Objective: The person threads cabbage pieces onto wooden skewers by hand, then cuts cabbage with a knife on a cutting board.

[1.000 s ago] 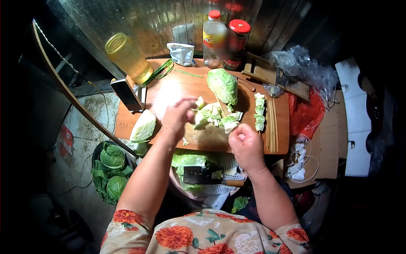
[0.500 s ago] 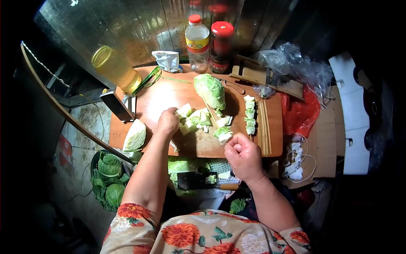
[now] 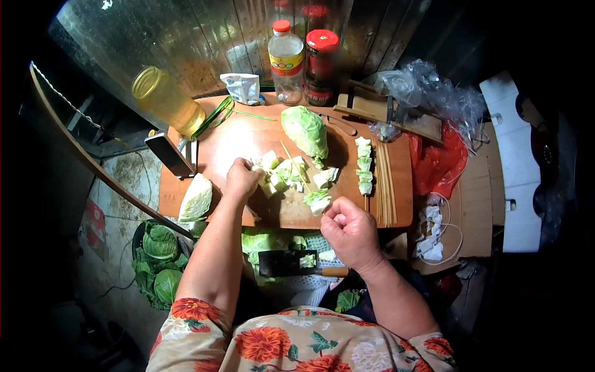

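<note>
My right hand (image 3: pixel 352 230) is closed round the lower end of a thin bamboo skewer (image 3: pixel 296 166), which slants up and left over the board. A cut piece of cabbage (image 3: pixel 317 202) sits on the skewer just beyond my fingers. My left hand (image 3: pixel 244 178) has its fingers curled together at the left edge of a pile of cut cabbage pieces (image 3: pixel 286 173); what they pinch, if anything, is hidden. Behind the pile lies a larger chunk of cabbage (image 3: pixel 305 133). To the right, a skewer of threaded cabbage (image 3: pixel 364 166) lies beside several bare skewers (image 3: pixel 385 183).
On the wooden board (image 3: pixel 273 214) stand a phone (image 3: pixel 168 155) and a cabbage wedge (image 3: pixel 196 197). A yellow jar (image 3: pixel 168 102), a bottle (image 3: pixel 286 65) and a red-lidded jar (image 3: pixel 321 65) are behind. A cleaver (image 3: pixel 288 263) lies below, near whole cabbages (image 3: pixel 162 260).
My right hand has shifted slightly left with the skewer and its cabbage piece. My left hand has moved a little, staying at the pile. The view has tilted slightly.
</note>
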Demonstrator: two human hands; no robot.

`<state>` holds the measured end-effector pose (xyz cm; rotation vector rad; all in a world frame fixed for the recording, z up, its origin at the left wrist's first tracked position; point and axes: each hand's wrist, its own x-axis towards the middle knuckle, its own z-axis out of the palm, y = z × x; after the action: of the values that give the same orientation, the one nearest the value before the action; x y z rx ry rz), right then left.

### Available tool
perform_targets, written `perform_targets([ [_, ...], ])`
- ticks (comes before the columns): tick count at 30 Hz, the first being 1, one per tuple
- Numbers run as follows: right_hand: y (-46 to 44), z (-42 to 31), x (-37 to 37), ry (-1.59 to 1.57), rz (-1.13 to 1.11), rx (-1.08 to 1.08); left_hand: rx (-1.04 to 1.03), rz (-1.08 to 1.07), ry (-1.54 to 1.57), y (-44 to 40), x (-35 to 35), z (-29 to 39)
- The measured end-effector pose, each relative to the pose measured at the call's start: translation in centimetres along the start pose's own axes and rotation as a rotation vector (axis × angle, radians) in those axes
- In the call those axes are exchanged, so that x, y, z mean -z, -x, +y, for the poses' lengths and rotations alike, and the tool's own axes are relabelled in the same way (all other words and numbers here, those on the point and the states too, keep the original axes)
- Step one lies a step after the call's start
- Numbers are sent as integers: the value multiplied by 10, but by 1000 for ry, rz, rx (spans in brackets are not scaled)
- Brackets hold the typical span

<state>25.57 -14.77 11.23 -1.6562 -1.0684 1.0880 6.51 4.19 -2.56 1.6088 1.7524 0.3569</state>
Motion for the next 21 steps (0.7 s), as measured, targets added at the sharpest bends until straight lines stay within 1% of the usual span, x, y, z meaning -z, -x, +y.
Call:
perform_targets([
  [1, 1, 0, -2, -15, -8, -5, 33, 6, 63, -1, 2, -3],
  [2, 1, -1, -3, -31, -17, -9, 35, 9, 62, -2, 6, -5],
  [4, 1, -1, -7, -18, -37, -4, 124, 32, 477, 0, 21, 2],
  [6, 0, -3, -11, -3, -58, 1, 230, -143, 784, 4, 41, 12],
  [8, 0, -6, -17, 65, -58, 11, 220, -250, 1012, 12, 50, 20],
  [10, -3, -2, -23, 56, -61, 25, 163, -300, 1186, 22, 52, 29],
  [11, -4, 0, -25, 48, -61, 34, 145, -327, 1231, 27, 56, 34],
  [14, -4, -4, -28, 76, -40, 57, 168, -302, 1306, 31, 59, 39],
  [15, -4, -6, -29, 76, -47, 57, 100, -327, 1287, 31, 60, 37],
  [16, -3, -8, -27, 60, -58, 23, 102, -325, 1288, 31, 60, 39],
  [17, -2, -9, -27, 45, -69, -11, 105, -304, 1290, 33, 62, 42],
  [21, -2, -12, -27, 44, -73, 16, 100, -231, 1281, 35, 58, 46],
])
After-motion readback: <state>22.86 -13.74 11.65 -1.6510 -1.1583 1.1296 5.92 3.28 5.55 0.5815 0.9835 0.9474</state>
